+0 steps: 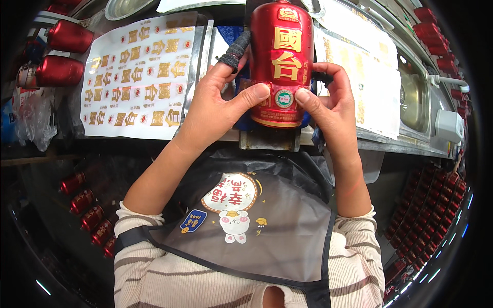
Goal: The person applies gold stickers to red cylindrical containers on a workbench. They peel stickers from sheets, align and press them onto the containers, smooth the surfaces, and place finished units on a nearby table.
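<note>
A glossy red bottle with large gold characters lies in front of me over a blue pad, its base toward me. My left hand is closed on its left side, thumb on the lower face, with dark wrapping on a finger. On the other side my right hand grips it, thumb beside a round green-and-white emblem near the base. Some right fingertips are hidden behind the bottle. Left of it rests a white decal sheet with rows of gold characters and small red emblems.
More white sheets with gold prints lie to the right, beside a metal sink with a pale tap. Red bottles sit at the far left. Several red bottles stand in rows at lower right. A metal bracket juts from the counter edge.
</note>
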A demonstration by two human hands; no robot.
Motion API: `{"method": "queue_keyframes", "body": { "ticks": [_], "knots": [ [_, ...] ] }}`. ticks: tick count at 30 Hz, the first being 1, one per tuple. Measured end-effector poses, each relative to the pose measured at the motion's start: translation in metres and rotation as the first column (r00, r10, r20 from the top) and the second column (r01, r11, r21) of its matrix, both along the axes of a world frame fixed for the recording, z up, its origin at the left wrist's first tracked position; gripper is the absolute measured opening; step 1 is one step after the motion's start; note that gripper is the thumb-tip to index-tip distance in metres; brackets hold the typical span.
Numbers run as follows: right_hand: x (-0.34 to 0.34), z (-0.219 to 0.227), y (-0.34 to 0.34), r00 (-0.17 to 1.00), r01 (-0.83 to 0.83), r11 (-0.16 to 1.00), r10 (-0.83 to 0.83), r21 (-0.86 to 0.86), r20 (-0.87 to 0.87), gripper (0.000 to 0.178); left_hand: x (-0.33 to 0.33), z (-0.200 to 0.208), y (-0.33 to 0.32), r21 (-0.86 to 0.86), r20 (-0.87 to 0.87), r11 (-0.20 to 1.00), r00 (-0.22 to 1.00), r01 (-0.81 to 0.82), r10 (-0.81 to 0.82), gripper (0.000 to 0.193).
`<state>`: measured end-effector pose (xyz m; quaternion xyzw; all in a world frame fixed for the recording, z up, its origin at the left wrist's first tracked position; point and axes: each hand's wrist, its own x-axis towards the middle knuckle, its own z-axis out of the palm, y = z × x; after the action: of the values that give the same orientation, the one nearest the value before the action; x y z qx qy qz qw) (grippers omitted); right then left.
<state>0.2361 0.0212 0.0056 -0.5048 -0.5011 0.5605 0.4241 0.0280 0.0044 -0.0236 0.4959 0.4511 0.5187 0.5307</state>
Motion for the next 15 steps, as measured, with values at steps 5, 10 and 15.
{"method": "queue_keyframes", "body": {
  "ticks": [5,10,15],
  "knots": [
    [0.0,0.008,0.001,1.0,-0.016,0.998,0.014,-0.065,-0.023,0.06,0.005,0.022,0.0,-0.07,0.026,0.992,0.995,0.102,-0.101,0.074],
    [-0.003,0.006,0.0,1.0,-0.011,1.0,0.012,-0.029,0.023,0.059,0.014,0.018,0.0,-0.046,-0.165,0.999,0.986,0.022,-0.029,0.072],
    [-0.004,0.005,0.0,1.0,-0.01,1.0,0.01,-0.015,0.01,0.059,0.013,0.005,0.002,0.006,-0.115,1.0,0.993,-0.029,0.029,0.061]
  ]
}}
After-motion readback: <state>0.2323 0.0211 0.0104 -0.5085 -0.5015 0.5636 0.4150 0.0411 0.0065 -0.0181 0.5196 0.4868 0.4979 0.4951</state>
